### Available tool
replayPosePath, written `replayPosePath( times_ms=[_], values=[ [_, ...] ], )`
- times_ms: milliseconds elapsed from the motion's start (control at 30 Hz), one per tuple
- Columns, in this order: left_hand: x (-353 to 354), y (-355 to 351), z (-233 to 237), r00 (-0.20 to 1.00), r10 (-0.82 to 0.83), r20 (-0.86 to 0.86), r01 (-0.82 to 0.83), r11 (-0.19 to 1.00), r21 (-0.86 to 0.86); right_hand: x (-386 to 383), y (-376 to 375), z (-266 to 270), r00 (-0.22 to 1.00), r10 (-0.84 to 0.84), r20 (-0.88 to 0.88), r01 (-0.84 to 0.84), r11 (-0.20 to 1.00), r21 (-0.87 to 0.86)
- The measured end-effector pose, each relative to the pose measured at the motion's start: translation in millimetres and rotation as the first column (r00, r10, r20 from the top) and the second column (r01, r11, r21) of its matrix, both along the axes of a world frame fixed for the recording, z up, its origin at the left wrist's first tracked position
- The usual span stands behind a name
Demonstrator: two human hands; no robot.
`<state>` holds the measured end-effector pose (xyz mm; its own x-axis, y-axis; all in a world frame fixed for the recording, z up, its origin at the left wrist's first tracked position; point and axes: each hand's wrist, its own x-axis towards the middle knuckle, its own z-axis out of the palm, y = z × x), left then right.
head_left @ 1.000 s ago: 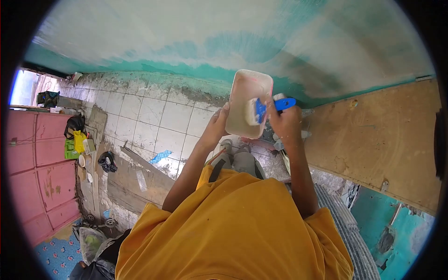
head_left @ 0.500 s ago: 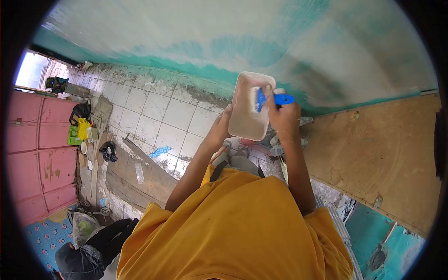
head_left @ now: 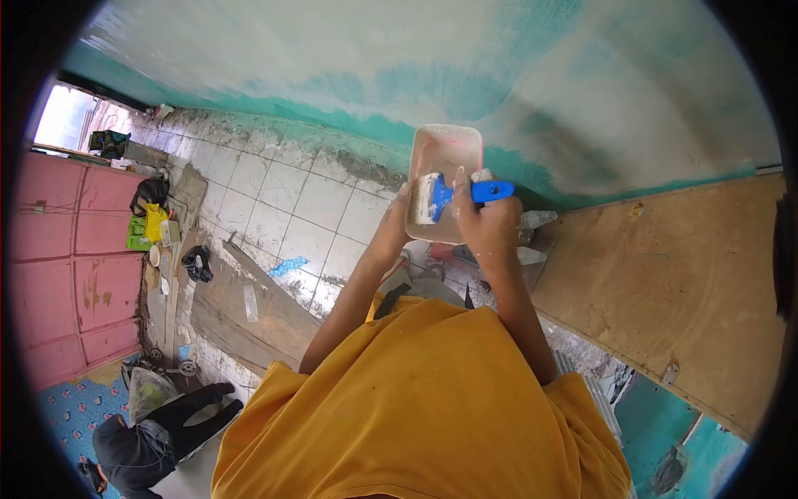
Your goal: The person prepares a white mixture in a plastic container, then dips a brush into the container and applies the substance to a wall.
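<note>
In the head view my left hand (head_left: 391,226) grips the left side of a whitish rectangular plastic tub (head_left: 450,148), its inside smeared with pale paint. My right hand (head_left: 492,226) is closed round the blue handle of a wide paintbrush (head_left: 490,191). The brush's bristles, coated in thick white, lie over the tub's near left part. White specks dot the fingers of my right hand. Just beyond the tub rises a wall (head_left: 449,91), turquoise with whitish paint spread across it.
A large brown board (head_left: 665,274) stands at the right. Planks (head_left: 258,316) lie on the dirty white tiles (head_left: 291,191) to the left, near a black bag (head_left: 197,264) and a yellow bag (head_left: 155,223). Another person (head_left: 137,449) in dark clothes is at lower left, near pink panels (head_left: 104,283).
The brush has shifted left and towards me inside the tub, and the tub has turned slightly more upright in view. The person at lower left has changed posture a little.
</note>
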<state>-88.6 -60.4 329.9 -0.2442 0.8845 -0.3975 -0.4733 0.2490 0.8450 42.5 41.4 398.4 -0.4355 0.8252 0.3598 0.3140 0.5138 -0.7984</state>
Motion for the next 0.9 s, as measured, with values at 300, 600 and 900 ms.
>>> replayPosePath(
  times_ms=[300,600,900],
  values=[
    [-20.8,-10.3,-12.8,0.999,0.041,-0.033,-0.041,0.999,0.005,-24.0,17.9,-21.5,0.999,-0.004,0.037,0.002,0.999,0.045],
    [-100.4,-14.3,2.6,0.999,0.037,0.038,-0.037,0.999,0.007,-86.9,11.4,7.2,0.983,-0.002,0.182,-0.01,0.998,0.064],
    [-202.2,-11.1,-14.8,0.994,-0.009,-0.104,0.002,0.998,-0.067,-168.1,11.5,-1.3,0.984,-0.022,0.174,0.015,0.999,0.042]
  ],
)
